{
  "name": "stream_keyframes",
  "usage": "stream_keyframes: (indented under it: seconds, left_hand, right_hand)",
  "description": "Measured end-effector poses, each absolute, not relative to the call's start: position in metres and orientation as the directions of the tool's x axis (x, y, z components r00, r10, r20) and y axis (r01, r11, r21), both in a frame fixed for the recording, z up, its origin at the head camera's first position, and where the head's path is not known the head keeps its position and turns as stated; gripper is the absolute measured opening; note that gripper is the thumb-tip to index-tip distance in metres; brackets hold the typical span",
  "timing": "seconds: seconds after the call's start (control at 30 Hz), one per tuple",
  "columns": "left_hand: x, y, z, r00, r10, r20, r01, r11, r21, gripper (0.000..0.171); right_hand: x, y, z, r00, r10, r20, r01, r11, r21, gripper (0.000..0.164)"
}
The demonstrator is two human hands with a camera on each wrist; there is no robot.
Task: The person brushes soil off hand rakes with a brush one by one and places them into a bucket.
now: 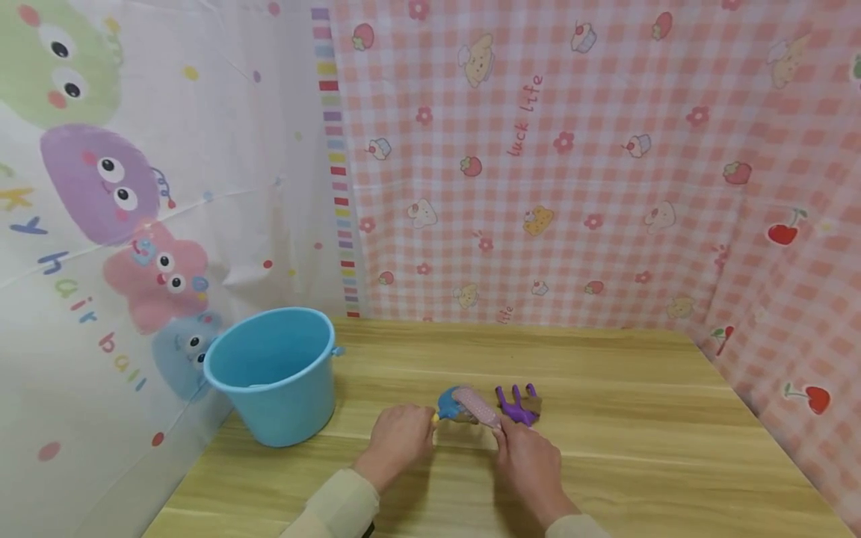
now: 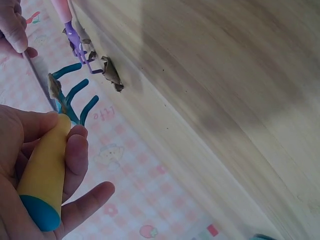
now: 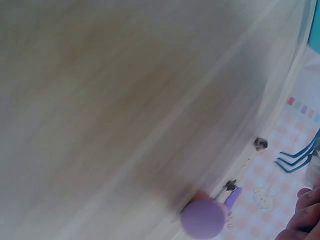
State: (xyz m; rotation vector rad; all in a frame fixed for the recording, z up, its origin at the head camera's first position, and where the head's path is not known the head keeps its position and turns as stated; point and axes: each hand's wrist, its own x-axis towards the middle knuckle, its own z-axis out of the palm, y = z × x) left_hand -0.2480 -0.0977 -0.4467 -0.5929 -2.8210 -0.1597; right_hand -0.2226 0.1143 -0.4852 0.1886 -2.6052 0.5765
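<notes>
My left hand (image 1: 402, 441) grips a toy hand rake (image 2: 47, 165) by its yellow handle, its curved blue tines pointing away. A brown crumpled bit (image 2: 54, 86) clings to the base of the tines. My right hand (image 1: 530, 459) pinches the near end of a flat, pale pink, dotted, brush-like tool (image 1: 479, 407). The tool's far end overlaps the blue rake head in the head view. Just beyond the right hand lies a second rake (image 1: 516, 407) with purple tines, on the table. A brown crumpled piece (image 2: 112, 74) rests at those tines.
A blue bucket (image 1: 296, 411) stands on the wood-patterned table (image 1: 639, 463) to the left of the hands. Behind the table hangs a pink checked cloth (image 1: 592, 179). A white printed sheet (image 1: 249, 149) covers the left side.
</notes>
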Motion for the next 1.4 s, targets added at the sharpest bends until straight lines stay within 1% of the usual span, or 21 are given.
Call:
stream_keyframes:
  seconds: [0.07,0.17,0.37,0.47,0.6,0.73,0.83,0.93,1.1,1.23,1.4]
  left_hand:
    - [-0.248,-0.098,-0.447,-0.886,0.38,0.265,0.405,0.913,0.045,0.011]
    - [-0.248,-0.097,-0.447,-0.882,0.391,0.264,0.414,0.91,0.033,0.011]
    - [-0.245,-0.096,-0.448,-0.87,0.418,0.261,0.439,0.898,0.025,0.013]
    - [-0.246,-0.096,-0.448,-0.87,0.417,0.265,0.436,0.9,0.017,0.016]
    - [-0.247,-0.095,-0.449,-0.871,0.412,0.266,0.43,0.903,0.01,0.018]
    - [-0.249,-0.095,-0.449,-0.874,0.403,0.271,0.427,0.904,0.034,0.018]
    - [-0.25,-0.095,-0.449,-0.876,0.388,0.287,0.418,0.907,0.047,0.016]
    - [-0.25,-0.096,-0.451,-0.874,0.382,0.302,0.411,0.911,0.039,0.014]
    - [-0.251,-0.096,-0.453,-0.859,0.386,0.335,0.417,0.909,0.02,0.014]
    - [-0.25,-0.096,-0.453,-0.859,0.385,0.337,0.414,0.91,0.017,0.013]
    - [-0.247,-0.096,-0.453,-0.856,0.389,0.339,0.42,0.908,0.018,0.013]
  right_hand:
    - [-0.224,0.118,-0.486,-0.889,-0.029,0.458,-0.22,0.903,-0.369,0.023]
    - [-0.227,0.125,-0.488,-0.896,-0.017,0.443,-0.203,0.904,-0.376,0.023]
    - [-0.228,0.135,-0.487,-0.901,-0.003,0.433,-0.181,0.911,-0.372,0.013]
    - [-0.227,0.132,-0.483,-0.897,-0.017,0.441,-0.198,0.909,-0.368,0.013]
    - [-0.223,0.119,-0.479,-0.88,-0.074,0.47,-0.267,0.895,-0.358,0.019]
    - [-0.22,0.11,-0.479,-0.867,-0.116,0.485,-0.309,0.889,-0.339,0.014]
    - [-0.219,0.109,-0.481,-0.864,-0.104,0.492,-0.295,0.897,-0.328,0.008]
    - [-0.221,0.11,-0.482,-0.867,-0.084,0.49,-0.271,0.906,-0.324,0.006]
    - [-0.222,0.114,-0.482,-0.878,-0.073,0.474,-0.253,0.91,-0.328,0.01]
    - [-0.223,0.117,-0.484,-0.875,-0.069,0.479,-0.249,0.913,-0.323,0.011]
    - [-0.225,0.121,-0.49,-0.884,-0.051,0.465,-0.229,0.913,-0.336,0.018]
